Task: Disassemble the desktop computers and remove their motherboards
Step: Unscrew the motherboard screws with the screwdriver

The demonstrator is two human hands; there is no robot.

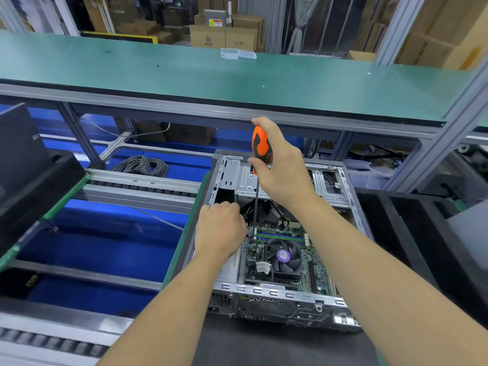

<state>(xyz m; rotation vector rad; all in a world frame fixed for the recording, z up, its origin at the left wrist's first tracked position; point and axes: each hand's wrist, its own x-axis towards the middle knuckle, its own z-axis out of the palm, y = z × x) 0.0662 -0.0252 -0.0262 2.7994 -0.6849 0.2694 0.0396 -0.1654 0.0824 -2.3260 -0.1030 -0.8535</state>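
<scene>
The green motherboard point(285, 249), carrying a round black cooling fan with a purple centre label point(283, 256), lies flat in the floor of the open grey steel desktop case point(277, 291), which rests on its side at the near right part of the dark surface point(277, 347). The right hand point(284, 170) is curled firmly round the orange-and-black handle of a long-shafted screwdriver point(260, 149), so that grip is closed on the tool. The shaft's long axis runs almost straight down from the hand, and its tip meets the far left corner of the board, close to the memory slots; whether it sits in a screw head is too small to tell. The board thus lies directly below and a little nearer than the right hand. The left hand point(220, 228) rests on the case's left wall just beside the shaft, fingers bent inward over the edge; what they grasp, if anything, is hidden. It is the nearer hand to the screw point, and likely steadies the case while a mounting screw is loosened. Beyond the case stands an aluminium frame with a green-topped shelf point(184, 67) holding a small clear plastic box point(237, 53). To the left run roller rails over blue panels, with a coil of grey cable point(142, 165), and stacked cardboard cartons point(224, 35) fill the back of the room.
</scene>
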